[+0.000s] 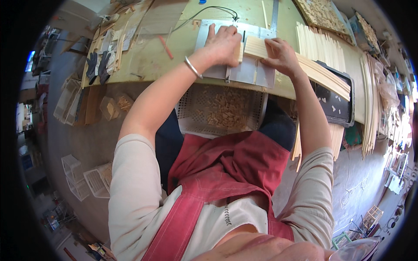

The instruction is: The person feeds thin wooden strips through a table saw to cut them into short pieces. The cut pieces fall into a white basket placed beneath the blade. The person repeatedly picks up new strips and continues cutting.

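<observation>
A bundle of long pale wood strips (318, 71) lies slantwise over the metal plate (266, 73) on the green bench. My right hand (281, 55) grips this bundle near its left end, thumb on the near side and fingers on the far side. Just left of that end, my left hand (222, 45) is closed on a short wood block (241, 53), part of which shows beside the fingers. A narrow dark slot or blade stands between the two pieces, too small to tell which. Below the bench edge, a white perforated plastic basket (187, 122) holds many small wood pieces (228, 111).
A red stick-like tool (166, 47) and a clear sheet lie left of the plate. Dark gloves (98, 67) rest at the bench's left end. More wood strips (320, 45) and a black tray (349, 94) are on the right. A black cable (202, 12) crosses behind the plate.
</observation>
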The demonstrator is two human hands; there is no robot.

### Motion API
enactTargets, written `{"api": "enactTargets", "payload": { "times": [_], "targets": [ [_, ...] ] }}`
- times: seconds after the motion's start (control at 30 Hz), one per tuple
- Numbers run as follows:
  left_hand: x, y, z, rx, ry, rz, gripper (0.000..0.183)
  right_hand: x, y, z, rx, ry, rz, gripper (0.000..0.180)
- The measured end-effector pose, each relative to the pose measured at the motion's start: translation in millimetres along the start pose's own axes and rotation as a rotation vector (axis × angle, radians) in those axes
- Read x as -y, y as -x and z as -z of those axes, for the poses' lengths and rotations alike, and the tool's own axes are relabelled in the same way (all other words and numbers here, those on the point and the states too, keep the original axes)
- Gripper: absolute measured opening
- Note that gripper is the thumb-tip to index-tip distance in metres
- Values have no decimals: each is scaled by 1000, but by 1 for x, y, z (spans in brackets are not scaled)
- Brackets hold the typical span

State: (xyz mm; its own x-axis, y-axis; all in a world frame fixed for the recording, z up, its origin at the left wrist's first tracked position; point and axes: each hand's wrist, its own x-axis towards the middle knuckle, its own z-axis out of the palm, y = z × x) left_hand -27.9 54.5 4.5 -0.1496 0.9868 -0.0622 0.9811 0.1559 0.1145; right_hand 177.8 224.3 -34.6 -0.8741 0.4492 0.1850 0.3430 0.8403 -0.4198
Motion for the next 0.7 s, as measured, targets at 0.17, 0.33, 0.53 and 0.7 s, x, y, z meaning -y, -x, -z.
{"api": "enactTargets", "payload": {
  "times": [0.17,0.33,0.53,0.7],
  "targets": [
    [-27,60,-3,36,-8,-106,83,23,40,2,14,-16,9,68],
    [-23,90,0,-87,146,-106,83,53,64,2,56,-27,46,70],
    [-9,62,-4,-89,166,-34,81,76,56,-4,76,-4,53,68],
    [-7,49,-11,-67,118,-59,74,71,48,-9,50,6,61,60]
  ]
}}
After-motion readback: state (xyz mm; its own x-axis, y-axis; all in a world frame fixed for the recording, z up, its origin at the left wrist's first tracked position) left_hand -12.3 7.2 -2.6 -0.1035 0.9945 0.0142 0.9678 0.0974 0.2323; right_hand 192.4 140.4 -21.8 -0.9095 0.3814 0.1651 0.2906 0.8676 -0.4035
